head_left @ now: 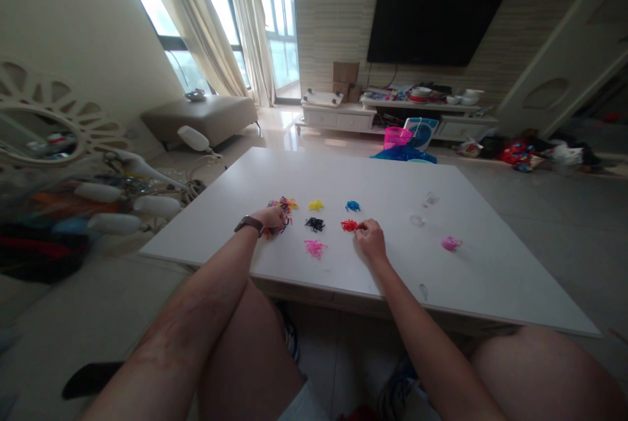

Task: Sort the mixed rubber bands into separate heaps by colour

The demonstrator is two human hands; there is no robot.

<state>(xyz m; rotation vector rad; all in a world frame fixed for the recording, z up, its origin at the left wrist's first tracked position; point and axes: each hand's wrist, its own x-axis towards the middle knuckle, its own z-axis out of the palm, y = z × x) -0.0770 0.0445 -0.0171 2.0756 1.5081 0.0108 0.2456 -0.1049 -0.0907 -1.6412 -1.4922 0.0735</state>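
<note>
My left hand (273, 217), with a dark watch band on its wrist, reaches into a mixed heap of small multicoloured bands (286, 204). Its fingers are bent down and drawn together, and what lies between them is hidden. At the right edge of a small red pile (348, 226), my right hand (371, 238) has its thumb and fingertips pinched, possibly on a red piece too small to make out. Between the hands lie a yellow pile (316, 205), a black pile (314, 224) and a pink pile (314, 249). A blue pile (352, 206) sits just behind the red one.
All piles lie on a white table (392, 179). To the right are a pink cup-like object (449, 244), a clear ring-shaped piece (417, 219) and a clear crumpled piece (430, 199). A white-shaded lamp (157, 204) stands beside the table's left edge.
</note>
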